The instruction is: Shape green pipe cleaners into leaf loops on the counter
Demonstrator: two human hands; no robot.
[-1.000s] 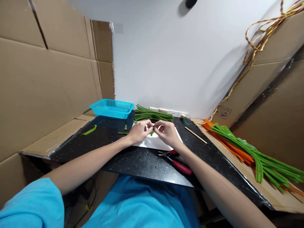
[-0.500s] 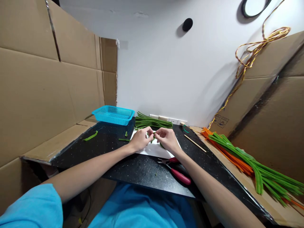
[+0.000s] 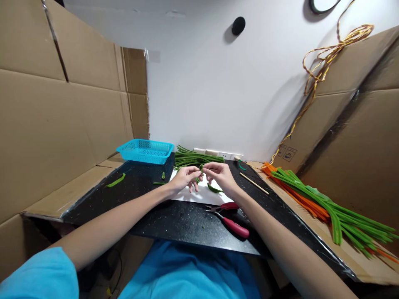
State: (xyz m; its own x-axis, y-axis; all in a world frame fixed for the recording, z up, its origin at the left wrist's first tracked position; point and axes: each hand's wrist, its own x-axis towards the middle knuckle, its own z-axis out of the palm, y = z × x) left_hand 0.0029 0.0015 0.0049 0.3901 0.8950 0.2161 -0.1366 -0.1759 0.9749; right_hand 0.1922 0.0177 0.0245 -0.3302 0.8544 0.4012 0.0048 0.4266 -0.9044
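Observation:
Over a white sheet of paper, my left hand pinches a small curled green pipe cleaner between thumb and fingers. Touching the same piece from the other side is my right hand, its thumb and index finger closed at the curl. A bent green pipe-cleaner piece lies on the paper under my right hand. Close in front are pliers with red handles, jaws pointing left. Behind the paper rests a bundle of dark green pipe cleaners.
A blue basket stands back left. Short green pieces lie on the black tabletop. To the right are a wooden stick and green and orange pipe cleaners on cardboard. Cardboard walls flank both sides.
My hands have opened out slightly around the curled piece, with the left fingers now spread below it. The bent piece on the paper shows more fully. The camera view has shifted a little.

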